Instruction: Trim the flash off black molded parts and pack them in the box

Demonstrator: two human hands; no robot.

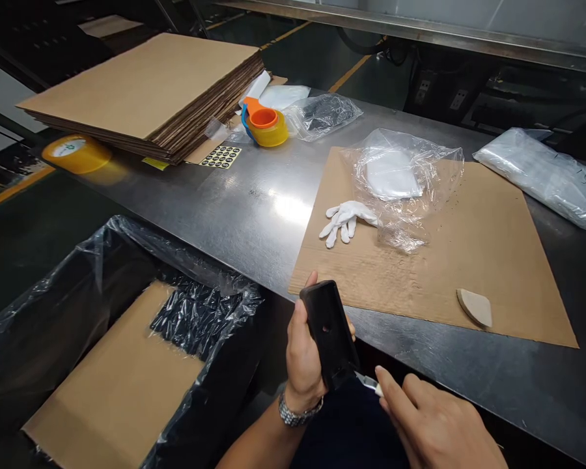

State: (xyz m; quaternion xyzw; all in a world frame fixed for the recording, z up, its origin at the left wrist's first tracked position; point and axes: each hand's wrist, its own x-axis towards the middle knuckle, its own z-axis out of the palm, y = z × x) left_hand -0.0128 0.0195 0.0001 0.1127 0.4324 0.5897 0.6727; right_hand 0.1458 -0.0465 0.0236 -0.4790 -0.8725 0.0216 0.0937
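Observation:
My left hand [305, 355] is wrapped round a black rectangular shell [326, 326], hollow side up, with a small hole near its middle. It is held tilted in front of the table's near edge. My right hand [434, 417] grips a small knife [368, 381] with a pale handle, most of which the fingers hide. The blade's tip is at the lower right edge of the shell; whether it touches cannot be made out. On the cardboard sheet [508, 260] beyond lie a white glove [346, 220] and a beige, rounded wedge-shaped block [474, 307].
A stack of cardboard [151, 91] stands at the back left, beside a tape dispenser [268, 127], a tape roll [78, 155] and a sticker sheet [221, 157]. Clear plastic bags [395, 172] lie on the steel table [215, 208]. A bin lined with black plastic [92, 260] holds cardboard at lower left.

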